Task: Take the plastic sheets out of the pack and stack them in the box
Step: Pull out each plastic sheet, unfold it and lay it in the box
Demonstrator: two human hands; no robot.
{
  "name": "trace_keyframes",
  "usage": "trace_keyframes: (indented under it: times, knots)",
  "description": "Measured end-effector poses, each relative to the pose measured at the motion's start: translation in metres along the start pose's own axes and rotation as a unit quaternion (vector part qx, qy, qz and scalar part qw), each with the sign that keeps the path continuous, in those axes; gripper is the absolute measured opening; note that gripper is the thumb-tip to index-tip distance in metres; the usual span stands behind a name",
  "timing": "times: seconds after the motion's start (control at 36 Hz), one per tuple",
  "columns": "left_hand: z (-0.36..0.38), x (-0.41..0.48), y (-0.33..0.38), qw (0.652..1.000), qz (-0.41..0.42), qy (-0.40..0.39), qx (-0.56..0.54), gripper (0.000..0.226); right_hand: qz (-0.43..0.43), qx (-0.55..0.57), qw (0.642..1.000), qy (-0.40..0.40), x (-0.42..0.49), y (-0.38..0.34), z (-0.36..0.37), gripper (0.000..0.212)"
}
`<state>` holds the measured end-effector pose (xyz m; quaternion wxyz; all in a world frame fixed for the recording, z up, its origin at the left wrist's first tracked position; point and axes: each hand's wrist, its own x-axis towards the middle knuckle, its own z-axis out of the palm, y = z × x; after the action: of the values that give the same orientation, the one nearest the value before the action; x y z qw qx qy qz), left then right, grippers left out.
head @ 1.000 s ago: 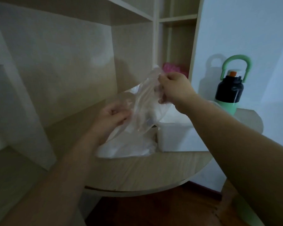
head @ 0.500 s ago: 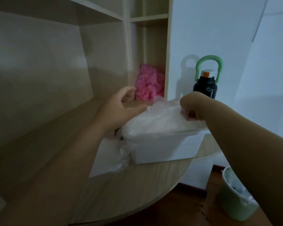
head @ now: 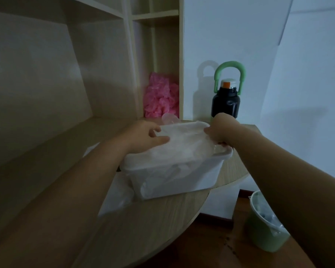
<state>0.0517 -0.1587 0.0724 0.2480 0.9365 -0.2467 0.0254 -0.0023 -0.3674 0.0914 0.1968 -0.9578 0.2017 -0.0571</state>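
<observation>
Currently at the placing step. Plastic sheet [head: 184, 139] spread over the mouth of the white box [head: 197, 179], covering most of the opening. Left hand [head: 143, 137] at the sheet's left edge: thumb laid on top, fingers [head: 155, 130] curled over the far side, apparently pinching the film. Right hand [head: 221, 129] at the right edge beside the box handle, curled and gripping the sheet; fingertips mostly hidden behind the knuckles. Box standing on the table [head: 143, 229], close to its rounded edge.

Progress, as judged: more pale film showing at the box's front wall, through it or draped over it, cannot tell which. Several sheets probably stacked already; count not readable. Pack [head: 115, 198] lying flat on the table just left of the box, partly under the left forearm; contents not discernible, looks thin.

Left to do: release and settle this sheet flat in the box, then check the pack for any remainder.

Also noted: bottle [head: 226, 101] behind the box, pink bundle [head: 161, 95] in the shelf niche, green bin [head: 263, 227] on the floor.
</observation>
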Motion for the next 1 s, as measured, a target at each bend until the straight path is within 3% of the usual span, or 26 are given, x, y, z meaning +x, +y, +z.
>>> trace_keyframes:
  times: [0.08,0.22,0.33,0.44,0.67,0.75,0.81,1.0]
  knots:
    - [0.001,-0.006,0.010,0.998,0.006,-0.050,-0.041,0.068,-0.013,0.012,1.000,-0.003,0.006,0.000,0.000,0.031]
    - [0.003,-0.012,0.016,0.996,0.017,-0.086,-0.006,0.086,-0.021,0.064,0.998,0.016,0.011,-0.001,-0.001,0.027]
    - [0.003,-0.010,0.015,0.995,0.019,-0.094,0.009,0.069,-0.022,0.085,0.996,0.011,0.014,-0.003,-0.002,0.029]
    - [0.002,0.004,0.009,0.999,0.044,-0.006,-0.017,0.028,-0.036,0.048,0.998,0.024,0.016,-0.004,-0.002,0.024]
    - [0.001,0.030,-0.005,0.998,0.001,0.049,-0.038,0.008,-0.062,0.017,0.997,0.036,0.021,0.003,0.000,0.023]
    - [0.005,0.018,0.014,0.992,0.014,0.001,-0.126,0.045,-0.080,0.102,0.991,0.024,0.020,0.004,0.001,0.028]
    - [0.010,0.012,0.022,0.994,0.006,-0.054,-0.098,0.070,-0.118,0.160,0.980,0.019,0.017,0.003,0.001,0.031]
    - [0.017,0.017,0.007,0.999,0.017,-0.039,-0.026,0.041,-0.194,0.248,0.946,0.081,0.010,0.002,0.000,0.018]
